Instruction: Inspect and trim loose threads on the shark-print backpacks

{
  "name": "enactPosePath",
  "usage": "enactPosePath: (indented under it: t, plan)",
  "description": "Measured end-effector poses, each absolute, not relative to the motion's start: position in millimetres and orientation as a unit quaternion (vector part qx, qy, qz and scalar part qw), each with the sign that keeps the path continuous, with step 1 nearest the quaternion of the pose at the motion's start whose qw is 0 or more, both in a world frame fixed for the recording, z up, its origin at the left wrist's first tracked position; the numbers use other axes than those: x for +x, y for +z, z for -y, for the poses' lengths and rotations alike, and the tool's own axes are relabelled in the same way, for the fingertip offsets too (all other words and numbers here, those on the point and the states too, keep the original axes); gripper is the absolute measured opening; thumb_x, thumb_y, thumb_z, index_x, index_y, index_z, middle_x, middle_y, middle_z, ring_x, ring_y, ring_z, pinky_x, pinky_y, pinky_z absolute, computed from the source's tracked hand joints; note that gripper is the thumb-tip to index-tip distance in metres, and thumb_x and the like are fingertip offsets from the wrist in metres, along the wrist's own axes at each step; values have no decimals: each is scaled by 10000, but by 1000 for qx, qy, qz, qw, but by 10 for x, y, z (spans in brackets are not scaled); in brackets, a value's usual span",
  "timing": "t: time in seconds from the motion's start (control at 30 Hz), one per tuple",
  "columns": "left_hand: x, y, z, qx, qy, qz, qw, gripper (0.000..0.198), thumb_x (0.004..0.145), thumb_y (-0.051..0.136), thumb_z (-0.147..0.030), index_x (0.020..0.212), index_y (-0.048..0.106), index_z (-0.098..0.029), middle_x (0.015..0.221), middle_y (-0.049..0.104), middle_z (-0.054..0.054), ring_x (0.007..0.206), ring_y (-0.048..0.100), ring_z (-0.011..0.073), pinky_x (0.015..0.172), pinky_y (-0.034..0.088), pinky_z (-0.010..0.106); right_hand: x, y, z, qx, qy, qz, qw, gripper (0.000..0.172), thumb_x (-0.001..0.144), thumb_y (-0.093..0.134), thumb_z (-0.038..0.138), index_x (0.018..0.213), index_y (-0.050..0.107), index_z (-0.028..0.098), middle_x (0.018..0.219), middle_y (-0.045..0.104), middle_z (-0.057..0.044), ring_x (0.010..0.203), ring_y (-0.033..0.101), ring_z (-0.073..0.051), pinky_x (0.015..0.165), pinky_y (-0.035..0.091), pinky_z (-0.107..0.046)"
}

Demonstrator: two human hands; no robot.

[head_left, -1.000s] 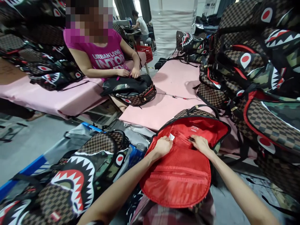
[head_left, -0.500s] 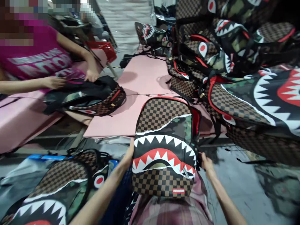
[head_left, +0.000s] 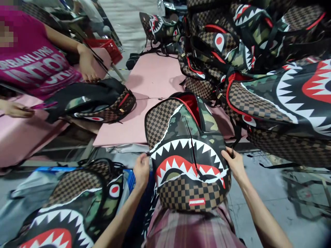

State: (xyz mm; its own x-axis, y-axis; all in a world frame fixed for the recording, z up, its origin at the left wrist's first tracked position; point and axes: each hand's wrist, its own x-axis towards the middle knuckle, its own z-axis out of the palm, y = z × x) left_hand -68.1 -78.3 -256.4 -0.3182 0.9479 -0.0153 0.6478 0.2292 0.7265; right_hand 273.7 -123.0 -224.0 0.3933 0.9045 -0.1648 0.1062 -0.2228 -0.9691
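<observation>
A backpack (head_left: pixel 178 151) with brown-and-black checks, camouflage patches and a printed shark mouth stands upright in front of me, at my lap. Its top is unzipped on the right, where red lining shows. By its left edge, my left hand (head_left: pixel 141 171) is closed, fingertips pinching a small dark bit at the side seam that I cannot make out. My right hand (head_left: pixel 234 162) grips the backpack's right side, thumb on the front edge and fingers behind.
A pink-topped table (head_left: pixel 152 77) lies ahead, with a dark backpack (head_left: pixel 103 103) on its left by a co-worker in a magenta shirt (head_left: pixel 33 55). Similar backpacks (head_left: pixel 219 44) are piled at the right. Another backpack (head_left: pixel 74 193) sits lower left, near a blue crate edge (head_left: pixel 130 177).
The backpack has turned and tilted, so its open top and red lining show more. My left hand has shifted to its edge; my right thumb now presses its front. The co-worker's hands moved apart.
</observation>
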Motion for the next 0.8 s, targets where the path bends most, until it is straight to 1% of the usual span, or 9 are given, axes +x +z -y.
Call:
enactPosePath:
  t: [0.07, 0.1, 0.17, 0.3, 0.37, 0.43, 0.57, 0.7, 0.8]
  plan:
    - [-515, -2347, 871, 639, 321, -681, 158, 311, 840, 436, -391, 1020, 564, -172, 1005, 603, 100, 1005, 530, 238, 882, 429, 384, 2683, -2342, 1256, -671, 410, 357, 504, 470, 681, 657, 447, 1033, 650, 136, 1037, 679, -91, 958, 612, -240, 854, 467, -361]
    - [-374, -2246, 926, 743, 281, -583, 170, 275, 832, 478, -398, 975, 582, -188, 958, 611, 87, 950, 544, 225, 846, 436, 358, 2670, -2396, 1271, -672, 411, 350, 506, 478, 676, 661, 449, 1036, 648, 135, 1039, 678, -92, 960, 611, -242, 856, 467, -365]
    - [-40, -2090, 1022, 884, 194, -380, 190, 253, 836, 513, -393, 993, 588, -210, 964, 608, 75, 904, 544, 202, 798, 420, 330, 2674, -2478, 1302, -675, 412, 348, 504, 487, 679, 659, 461, 1041, 648, 136, 1042, 678, -93, 967, 610, -250, 860, 466, -374]
    - [419, -1996, 972, 960, 154, -201, 119, 243, 896, 432, -370, 831, 600, -207, 756, 571, 23, 694, 506, 135, 612, 361, 264, 2732, -2494, 1364, -657, 439, 378, 482, 480, 702, 642, 471, 1067, 648, 159, 1075, 669, -85, 1007, 601, -267, 871, 470, -385]
    - [457, -1988, 838, 963, 176, -184, 83, 286, 919, 387, -323, 759, 579, -183, 682, 546, 15, 637, 490, 122, 556, 343, 253, 2737, -2477, 1409, -644, 455, 383, 481, 489, 701, 644, 474, 1079, 646, 163, 1086, 665, -82, 1022, 597, -273, 874, 473, -391]
    - [430, -1962, 719, 946, 223, -222, 75, 277, 917, 386, -289, 742, 564, -168, 663, 546, 17, 611, 489, 116, 530, 345, 244, 2720, -2483, 1457, -640, 459, 376, 487, 494, 701, 643, 475, 1083, 644, 161, 1081, 667, -79, 1019, 599, -272, 870, 477, -391]
    - [415, -1910, 681, 888, 331, -287, 139, 229, 895, 413, -230, 720, 542, -159, 639, 553, 28, 593, 502, 113, 527, 370, 234, 2736, -2572, 1423, -652, 455, 363, 486, 462, 723, 619, 473, 1034, 661, 135, 1020, 688, -87, 933, 627, -267, 812, 497, -380]
    - [583, -2022, 747, 893, 288, -267, 218, 264, 902, 334, -188, 794, 574, -171, 693, 599, 28, 619, 547, 107, 564, 403, 233, 2926, -2611, 1193, -695, 390, 368, 479, 456, 708, 617, 458, 1032, 664, 141, 1052, 676, -98, 971, 617, -270, 858, 475, -405]
    - [833, -2169, 691, 873, 219, -368, 233, 289, 912, 341, -258, 779, 584, -177, 694, 611, 22, 598, 553, 108, 550, 400, 225, 2963, -2560, 1241, -754, 243, 423, 440, 419, 729, 597, 420, 1074, 652, 188, 1116, 648, -95, 1031, 597, -272, 918, 436, -444]
